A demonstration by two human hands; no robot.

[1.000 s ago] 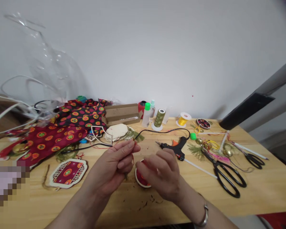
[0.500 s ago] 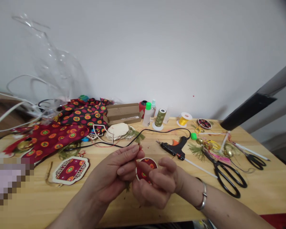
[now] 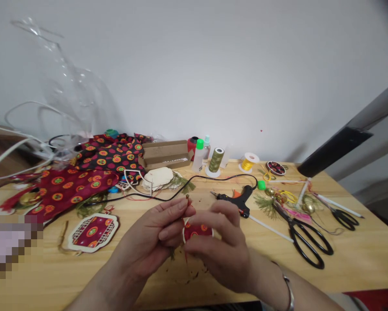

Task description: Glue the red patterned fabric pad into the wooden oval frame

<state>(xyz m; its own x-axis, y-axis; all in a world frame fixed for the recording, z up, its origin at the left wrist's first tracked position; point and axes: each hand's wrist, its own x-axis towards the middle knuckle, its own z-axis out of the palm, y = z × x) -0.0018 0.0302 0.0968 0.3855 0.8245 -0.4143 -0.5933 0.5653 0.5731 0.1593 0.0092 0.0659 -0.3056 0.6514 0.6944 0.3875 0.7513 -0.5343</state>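
My left hand (image 3: 158, 233) pinches a thin red cord with a small brownish knot (image 3: 187, 197) poking out above the fingertips. Olive threads of a tassel (image 3: 172, 254) stick out beneath the same hand, its middle hidden by the fingers. My right hand (image 3: 222, 242) is close beside it, index finger and thumb apart, fingertips near the left fingers. Below the hands dangles a red strand (image 3: 186, 257). Behind them lies an ornament (image 3: 198, 230) with red patterned fabric and a pale rim, partly covered by my right hand.
A finished-looking plaque (image 3: 93, 233) lies left. A black glue gun (image 3: 234, 204), with its cable across the table, and large scissors (image 3: 305, 237) lie right. Thread spools (image 3: 216, 160), bottles (image 3: 198, 157), a cardboard box (image 3: 166, 153) and patterned fabric (image 3: 67, 185) stand or lie farther back.
My right hand has turned and its fingers have uncurled, with the index finger now reaching toward the left fingertips. My left hand keeps its pinch. Dark bits on the table below are now more visible.
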